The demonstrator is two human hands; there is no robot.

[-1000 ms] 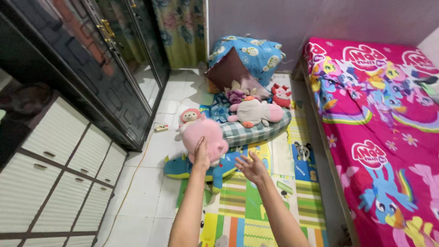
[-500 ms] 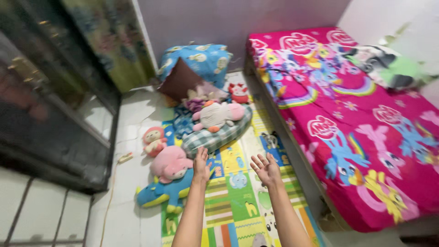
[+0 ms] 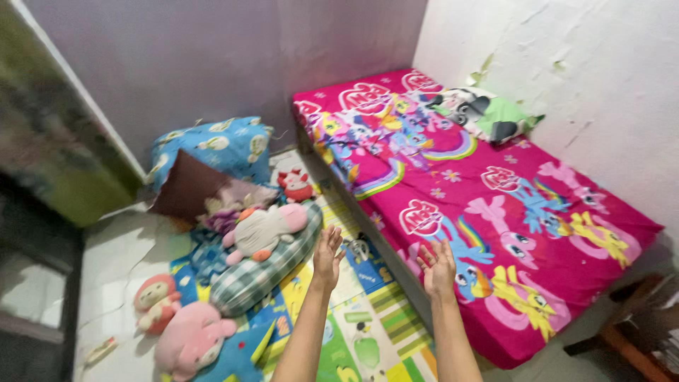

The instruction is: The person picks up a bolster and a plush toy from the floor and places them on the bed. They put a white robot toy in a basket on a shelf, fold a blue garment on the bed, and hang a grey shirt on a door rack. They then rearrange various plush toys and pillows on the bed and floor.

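View swung right since 1 s ago: dark cabinet mostly out of frame, bed now centre-right. Pink plush toy, earlier up at the left hand, now lying on floor at bottom left, partly over blue plush, well apart from both hands.

Left hand raised, fingers spread, holding nothing. Right hand raised beside it, palm up-ish, fingers loose & open, also holding nothing. Hands apart, neither touching anything; both over colourful play mat, near edge of bed.

Nearest to left hand: checked long pillow w/ white-and-pink plush lying on top. Small red-capped doll on floor left of pink plush toy. Red-white small plush behind pillow, near bed corner. Blue patterned cushion & brown cushion leaning at wall corner.

Bed w/ bright pink cartoon sheet runs along right wall; crumpled white-green cloth at far end. Wooden furniture bit bottom right, blurred.
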